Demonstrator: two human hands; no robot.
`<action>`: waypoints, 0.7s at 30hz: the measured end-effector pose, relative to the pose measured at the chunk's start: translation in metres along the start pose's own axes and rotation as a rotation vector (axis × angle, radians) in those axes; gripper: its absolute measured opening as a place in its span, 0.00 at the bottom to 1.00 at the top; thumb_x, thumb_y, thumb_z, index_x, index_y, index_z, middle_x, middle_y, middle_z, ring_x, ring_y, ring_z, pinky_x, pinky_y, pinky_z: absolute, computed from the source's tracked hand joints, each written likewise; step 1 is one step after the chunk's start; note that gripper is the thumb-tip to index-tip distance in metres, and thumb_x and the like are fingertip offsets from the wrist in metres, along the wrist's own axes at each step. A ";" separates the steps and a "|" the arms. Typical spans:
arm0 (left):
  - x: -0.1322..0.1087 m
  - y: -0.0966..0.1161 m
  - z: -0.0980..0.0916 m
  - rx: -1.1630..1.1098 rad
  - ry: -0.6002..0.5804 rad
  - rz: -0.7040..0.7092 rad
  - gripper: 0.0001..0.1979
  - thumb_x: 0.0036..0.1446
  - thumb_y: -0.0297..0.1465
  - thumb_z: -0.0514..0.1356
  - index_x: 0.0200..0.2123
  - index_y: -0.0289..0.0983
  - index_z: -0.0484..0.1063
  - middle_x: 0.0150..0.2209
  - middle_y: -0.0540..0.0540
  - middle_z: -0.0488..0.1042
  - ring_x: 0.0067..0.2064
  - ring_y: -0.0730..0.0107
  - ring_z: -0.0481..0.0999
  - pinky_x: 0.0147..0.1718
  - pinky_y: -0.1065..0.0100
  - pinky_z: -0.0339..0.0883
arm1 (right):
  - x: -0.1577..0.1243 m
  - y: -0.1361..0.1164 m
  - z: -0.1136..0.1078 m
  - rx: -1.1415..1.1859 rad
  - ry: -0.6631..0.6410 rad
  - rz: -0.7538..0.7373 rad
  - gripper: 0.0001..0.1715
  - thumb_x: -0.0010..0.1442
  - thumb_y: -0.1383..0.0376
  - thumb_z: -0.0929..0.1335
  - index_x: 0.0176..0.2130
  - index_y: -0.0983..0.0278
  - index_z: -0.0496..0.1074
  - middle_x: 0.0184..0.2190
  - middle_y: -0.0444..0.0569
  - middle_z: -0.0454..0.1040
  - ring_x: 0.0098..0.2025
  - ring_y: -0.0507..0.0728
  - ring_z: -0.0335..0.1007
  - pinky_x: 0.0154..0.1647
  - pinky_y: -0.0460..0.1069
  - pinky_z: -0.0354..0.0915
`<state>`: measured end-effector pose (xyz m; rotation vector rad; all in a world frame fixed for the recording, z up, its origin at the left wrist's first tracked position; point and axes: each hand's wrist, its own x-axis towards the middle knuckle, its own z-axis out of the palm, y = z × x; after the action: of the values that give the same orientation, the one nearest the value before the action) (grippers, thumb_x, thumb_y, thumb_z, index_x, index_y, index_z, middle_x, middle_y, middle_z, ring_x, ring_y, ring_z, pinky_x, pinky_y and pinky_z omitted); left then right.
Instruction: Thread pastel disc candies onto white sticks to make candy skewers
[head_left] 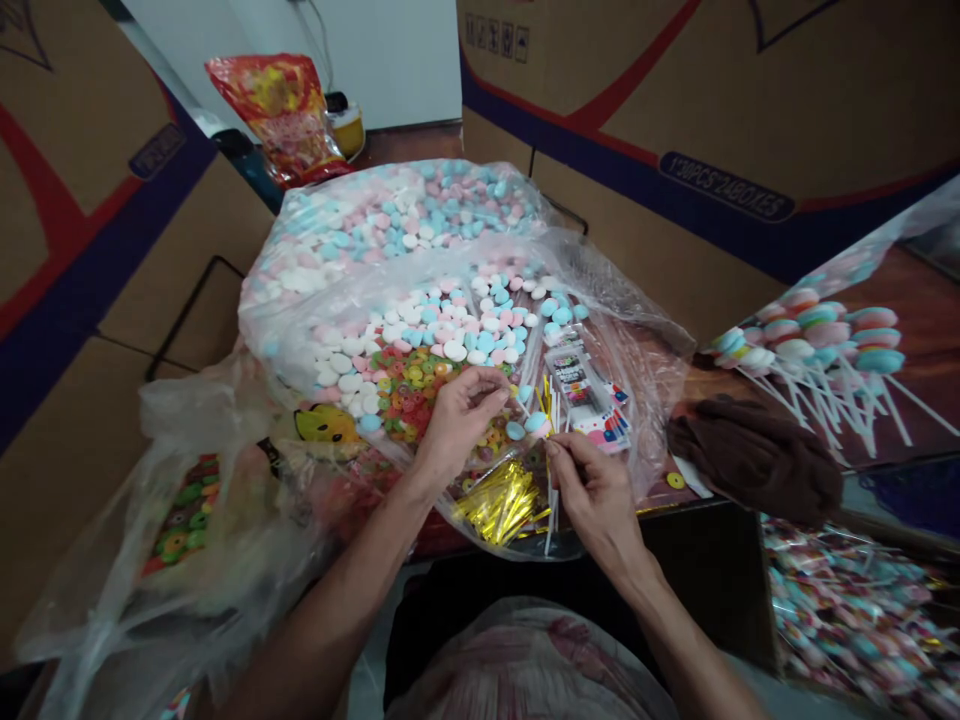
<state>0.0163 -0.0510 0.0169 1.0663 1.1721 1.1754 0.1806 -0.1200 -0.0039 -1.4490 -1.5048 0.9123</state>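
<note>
My left hand (457, 415) hovers over a heap of small coloured ring sweets (409, 385), its fingers pinched together on something I cannot make out. My right hand (589, 485) is closed in a pinch at a white stick and gold twist ties. A bundle of gold twist ties (499, 505) lies just below and between the hands. Pastel pink, blue and white round candies (457, 325) fill the open clear plastic bag (645, 330) in front of both hands. Small printed wrappers (581, 385) lie to the right of the left hand.
A second sealed bag of pastel candies (397, 215) sits behind. Cardboard boxes (675, 110) wall both sides. Finished lollipops on white sticks (817, 345) lie at right beside a brown cloth (757, 455). A bag with ring sweets (184, 520) is at left, a red packet (281, 110) at back.
</note>
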 end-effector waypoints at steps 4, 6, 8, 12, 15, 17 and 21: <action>-0.005 -0.005 -0.003 -0.059 0.008 -0.026 0.10 0.49 0.34 0.67 0.33 0.35 0.74 0.30 0.49 0.76 0.31 0.75 0.73 0.33 0.74 0.67 | 0.000 -0.001 0.003 0.003 -0.022 -0.008 0.15 0.66 0.59 0.64 0.40 0.65 0.76 0.21 0.41 0.64 0.22 0.51 0.58 0.24 0.45 0.57; -0.006 -0.009 -0.004 -0.082 0.011 -0.034 0.11 0.49 0.33 0.68 0.33 0.35 0.73 0.30 0.50 0.75 0.31 0.77 0.72 0.31 0.75 0.66 | -0.001 0.001 0.003 -0.001 -0.019 -0.010 0.15 0.66 0.60 0.64 0.40 0.66 0.76 0.22 0.42 0.66 0.23 0.51 0.59 0.24 0.45 0.57; -0.007 -0.012 -0.006 -0.100 0.012 -0.037 0.11 0.48 0.33 0.69 0.33 0.35 0.73 0.29 0.50 0.75 0.30 0.77 0.72 0.30 0.76 0.66 | -0.002 0.003 0.003 -0.009 -0.015 -0.018 0.14 0.66 0.60 0.64 0.38 0.66 0.76 0.22 0.43 0.66 0.23 0.50 0.59 0.24 0.45 0.57; -0.007 -0.016 -0.006 -0.084 0.016 -0.024 0.12 0.48 0.34 0.69 0.33 0.36 0.72 0.29 0.50 0.76 0.31 0.76 0.74 0.30 0.76 0.67 | -0.003 0.002 0.002 -0.013 -0.013 -0.030 0.14 0.66 0.60 0.64 0.36 0.65 0.75 0.23 0.43 0.67 0.23 0.50 0.59 0.24 0.45 0.57; -0.007 -0.017 -0.007 -0.069 0.004 -0.001 0.12 0.48 0.34 0.69 0.33 0.36 0.72 0.29 0.50 0.76 0.31 0.76 0.74 0.30 0.76 0.68 | -0.002 0.002 0.002 -0.004 -0.020 -0.034 0.14 0.66 0.60 0.64 0.38 0.65 0.76 0.23 0.43 0.67 0.23 0.50 0.60 0.24 0.45 0.57; -0.007 -0.017 -0.008 -0.058 -0.009 0.009 0.12 0.48 0.34 0.69 0.33 0.36 0.72 0.29 0.50 0.75 0.31 0.75 0.74 0.29 0.76 0.68 | -0.001 0.002 0.002 -0.012 -0.033 -0.036 0.14 0.66 0.60 0.64 0.38 0.65 0.76 0.23 0.43 0.68 0.24 0.50 0.61 0.25 0.45 0.58; -0.010 -0.015 -0.008 -0.007 -0.021 0.002 0.12 0.48 0.32 0.69 0.34 0.36 0.72 0.29 0.51 0.75 0.30 0.76 0.73 0.26 0.78 0.67 | 0.001 0.004 0.000 -0.045 -0.053 -0.034 0.14 0.66 0.61 0.64 0.38 0.66 0.77 0.22 0.43 0.68 0.23 0.50 0.61 0.25 0.45 0.58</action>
<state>0.0094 -0.0621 0.0021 1.0721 1.1507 1.1663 0.1817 -0.1189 -0.0074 -1.4365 -1.5937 0.9086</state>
